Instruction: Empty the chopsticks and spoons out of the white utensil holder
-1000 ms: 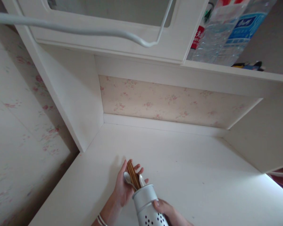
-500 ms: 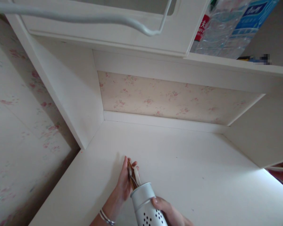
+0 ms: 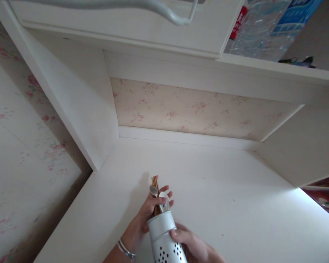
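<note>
Overhanging the desk [image 3: 222,190]: a white cabinet door [image 3: 112,27] is jutting out, bottles [image 3: 259,31] are sitting at upper right
In the way: the thumb of the left hand [image 3: 147,210] is crossing in front of the chopsticks [image 3: 155,182]
Canister [image 3: 161,227]: is tilting over the near desk, its mouth and long axis pointing forward and slightly left
Left hand: is grasping the chopsticks, a metal spoon [image 3: 154,190] and a white spoon [image 3: 166,207] beside them
Right hand [image 3: 190,241]: is gripping the canister's side

Clear bottles [image 3: 259,33] on shelf [image 3: 276,68]; floral wallpaper [image 3: 182,106] below.
</note>
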Demonstrator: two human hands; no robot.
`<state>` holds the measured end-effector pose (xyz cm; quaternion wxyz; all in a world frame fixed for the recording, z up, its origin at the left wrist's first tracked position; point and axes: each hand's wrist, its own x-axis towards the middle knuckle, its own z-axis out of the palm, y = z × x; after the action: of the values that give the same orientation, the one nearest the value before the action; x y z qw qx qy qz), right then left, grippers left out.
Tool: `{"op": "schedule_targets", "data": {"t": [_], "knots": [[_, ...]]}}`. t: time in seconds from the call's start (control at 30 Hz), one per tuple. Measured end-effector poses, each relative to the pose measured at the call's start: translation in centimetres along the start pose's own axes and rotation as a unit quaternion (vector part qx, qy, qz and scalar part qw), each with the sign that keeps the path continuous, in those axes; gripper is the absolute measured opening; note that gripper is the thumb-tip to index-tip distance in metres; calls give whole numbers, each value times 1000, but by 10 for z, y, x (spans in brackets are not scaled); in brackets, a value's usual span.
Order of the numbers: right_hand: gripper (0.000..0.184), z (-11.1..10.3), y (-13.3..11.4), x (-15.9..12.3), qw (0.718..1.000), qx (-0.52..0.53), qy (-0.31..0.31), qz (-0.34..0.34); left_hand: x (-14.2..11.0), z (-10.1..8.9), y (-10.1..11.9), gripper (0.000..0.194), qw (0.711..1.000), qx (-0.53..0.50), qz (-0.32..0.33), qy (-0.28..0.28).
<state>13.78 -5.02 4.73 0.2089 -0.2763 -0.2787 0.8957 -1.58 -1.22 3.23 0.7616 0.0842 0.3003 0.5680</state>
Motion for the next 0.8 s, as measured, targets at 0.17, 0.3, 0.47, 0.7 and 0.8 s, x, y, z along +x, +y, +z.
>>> {"op": "schedule_targets", "data": {"t": [0.17, 0.3, 0.47, 0.7, 0.8], "knots": [[58, 0, 2, 0, 1000, -2, 6, -17, 11, -3, 0, 81, 997, -6, 30, 66], [62, 1, 5, -2, 1000, -22, -5, -14, 17, -4, 10, 60, 993, -31, 20, 112], [62, 2, 9, -5, 999, -32, -2, -22, 14, 0, 20, 51, 989, 6, -25, 145], [62, 5, 0, -11, 999, -37, 6, -19, 3, -1, 2, 79, 999, 27, -34, 32], [62, 5, -2, -13, 998, -53, 9, -24, 6, -2, -4, 65, 997, 35, -57, 44]]}}
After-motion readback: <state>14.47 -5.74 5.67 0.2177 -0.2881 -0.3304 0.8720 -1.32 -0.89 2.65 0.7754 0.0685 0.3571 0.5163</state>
